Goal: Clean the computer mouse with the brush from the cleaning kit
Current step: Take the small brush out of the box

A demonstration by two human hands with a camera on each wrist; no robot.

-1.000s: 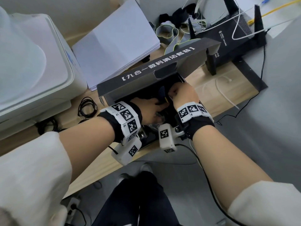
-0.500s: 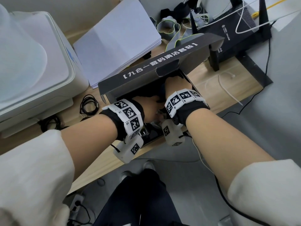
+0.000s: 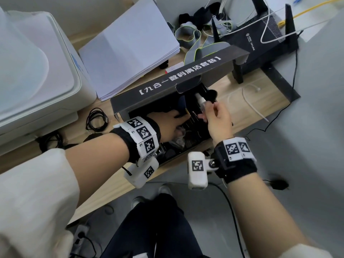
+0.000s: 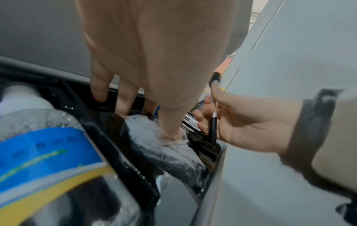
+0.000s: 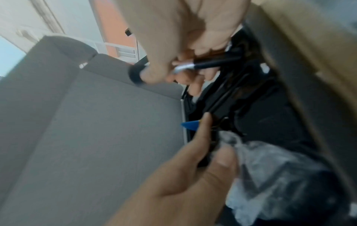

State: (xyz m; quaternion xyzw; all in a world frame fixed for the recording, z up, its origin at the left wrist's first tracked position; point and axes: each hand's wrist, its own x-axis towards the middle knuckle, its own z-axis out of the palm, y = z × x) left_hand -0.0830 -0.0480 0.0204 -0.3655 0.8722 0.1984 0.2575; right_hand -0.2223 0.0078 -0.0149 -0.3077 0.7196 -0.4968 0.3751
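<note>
The black cleaning kit box [image 3: 130, 107] lies open on the wooden desk with its lid propped up at the back. My right hand [image 3: 206, 112] pinches the brush [image 3: 200, 99] just above the box's right end; its black bristles [image 3: 212, 93] point away from me. The left wrist view shows the brush's [image 4: 213, 126] black handle and silver collar in the right hand [image 4: 241, 122]. My left hand [image 3: 178, 116] reaches into the box, its straight fingers [image 4: 172, 125] pressing on a plastic-wrapped item in the tray. No computer mouse is in view.
A white printer [image 3: 37, 71] fills the left side, with a paper stack [image 3: 130, 49] behind the box. A black router [image 3: 260, 45] with cables stands at the back right. A coiled cable [image 3: 96, 120] and a white zip tie [image 3: 251, 105] lie on the desk. A blue-labelled bottle [image 4: 48, 152] sits in the kit.
My right hand has drawn back out of the box and to the right, lifting the brush out of the tray. My left hand stays pressed inside the box.
</note>
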